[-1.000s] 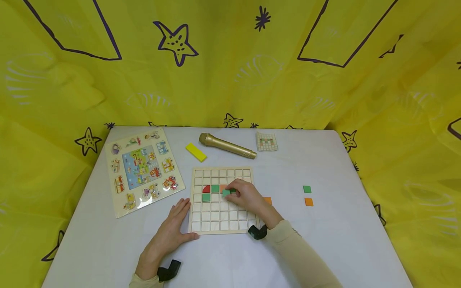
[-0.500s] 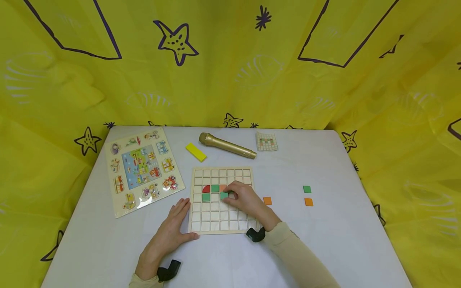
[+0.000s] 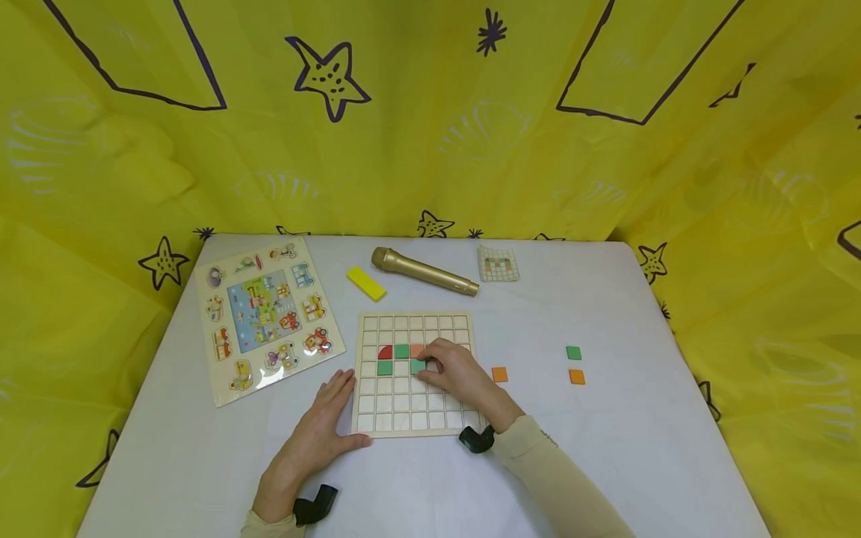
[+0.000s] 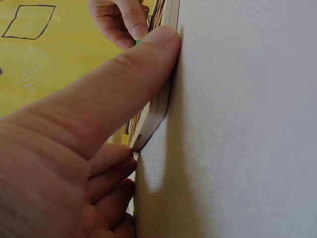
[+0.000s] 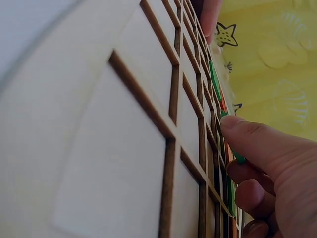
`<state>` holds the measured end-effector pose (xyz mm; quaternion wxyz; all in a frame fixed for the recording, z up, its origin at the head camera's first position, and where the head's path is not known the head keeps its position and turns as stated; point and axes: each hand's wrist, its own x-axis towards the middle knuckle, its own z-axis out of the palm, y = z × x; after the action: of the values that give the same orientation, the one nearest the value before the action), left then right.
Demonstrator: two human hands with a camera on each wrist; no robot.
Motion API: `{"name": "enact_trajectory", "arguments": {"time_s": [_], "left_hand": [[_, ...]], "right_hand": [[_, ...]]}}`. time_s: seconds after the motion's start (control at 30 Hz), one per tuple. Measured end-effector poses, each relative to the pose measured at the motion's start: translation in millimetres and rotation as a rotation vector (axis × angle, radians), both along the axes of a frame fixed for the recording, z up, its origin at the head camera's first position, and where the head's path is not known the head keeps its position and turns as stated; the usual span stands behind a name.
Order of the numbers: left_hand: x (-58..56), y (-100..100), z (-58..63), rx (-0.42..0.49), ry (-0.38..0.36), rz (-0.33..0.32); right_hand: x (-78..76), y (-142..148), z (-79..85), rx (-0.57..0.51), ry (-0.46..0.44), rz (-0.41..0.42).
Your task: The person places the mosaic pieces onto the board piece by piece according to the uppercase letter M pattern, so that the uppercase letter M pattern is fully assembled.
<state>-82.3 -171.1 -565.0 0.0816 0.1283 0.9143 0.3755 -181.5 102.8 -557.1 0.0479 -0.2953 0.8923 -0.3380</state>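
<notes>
On the table lies a square wooden grid board [image 3: 401, 423]. My right hand [image 3: 464, 373] reaches over it and pinches a green square tile [image 3: 417, 367] at a cell below a salmon-orange tile [image 3: 416, 350]. Left of that cell sit a red quarter-round tile [image 3: 386, 353], a green tile [image 3: 401, 351] and another green tile [image 3: 385, 368]. Fingers hide the cells further right. My left hand [image 3: 316, 433] rests at the board's lower left corner, thumb and fingers extended; in the left wrist view the thumb [image 4: 148, 54] touches the board's edge.
Orange tiles [image 3: 499, 374] [image 3: 576, 377] and a green tile [image 3: 573, 353] lie to the right. Behind the board are a yellow block [image 3: 366, 284], a gold microphone [image 3: 430, 273] and a pattern card [image 3: 498, 265]. A picture puzzle board [image 3: 269, 321] lies left.
My right hand has shifted slightly left and down, bringing the green tile to the cell below the salmon-orange one, and then stays there. The left hand has not moved.
</notes>
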Motion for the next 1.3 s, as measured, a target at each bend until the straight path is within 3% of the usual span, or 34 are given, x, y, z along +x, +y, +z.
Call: {"name": "enact_trajectory", "arguments": {"time_s": [1.3], "left_hand": [[0.5, 0.6, 2.6, -0.007, -0.020, 0.013]], "right_hand": [[3.2, -4.2, 2.0, -0.003, -0.023, -0.016]]}}
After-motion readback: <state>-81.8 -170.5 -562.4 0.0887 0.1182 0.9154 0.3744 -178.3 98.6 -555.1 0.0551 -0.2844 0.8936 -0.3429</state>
